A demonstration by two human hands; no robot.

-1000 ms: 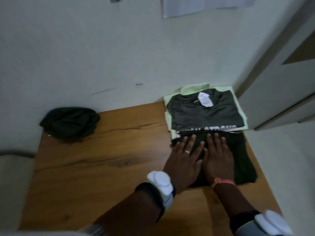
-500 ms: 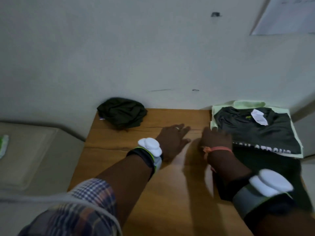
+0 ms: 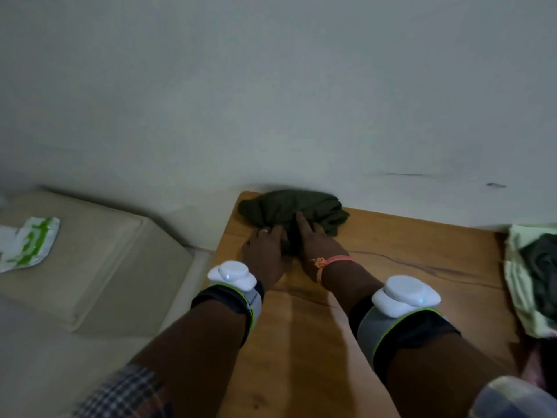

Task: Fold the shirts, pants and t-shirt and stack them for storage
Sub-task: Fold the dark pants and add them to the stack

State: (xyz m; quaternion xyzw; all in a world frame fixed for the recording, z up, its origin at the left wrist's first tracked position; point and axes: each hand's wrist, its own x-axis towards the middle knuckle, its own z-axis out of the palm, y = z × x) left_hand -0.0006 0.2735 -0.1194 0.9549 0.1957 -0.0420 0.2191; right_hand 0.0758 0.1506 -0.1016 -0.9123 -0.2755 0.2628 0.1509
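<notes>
- Fingers of left hand (image 3: 265,251) and right hand (image 3: 316,242) are seen curled into crumpled dark garment (image 3: 292,208); how firm the grip is cannot be told.
- Risk judged: garment at far-left table (image 3: 391,267) corner; a bunched pull could tangle it or drop it over the edge.

Both forearms reach to the far left, each with a white wrist device, left hand (image 3: 265,251) and right hand (image 3: 316,245) side by side, palms down.

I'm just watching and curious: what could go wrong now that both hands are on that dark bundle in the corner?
The crumpled dark garment sits at the table's far corner by the wall, so a loose pull might drop part off the edge. Dragging it right could also brush the folded stack, which hangs near the right edge. How firmly the left hand and right hand grip is unclear.
</notes>
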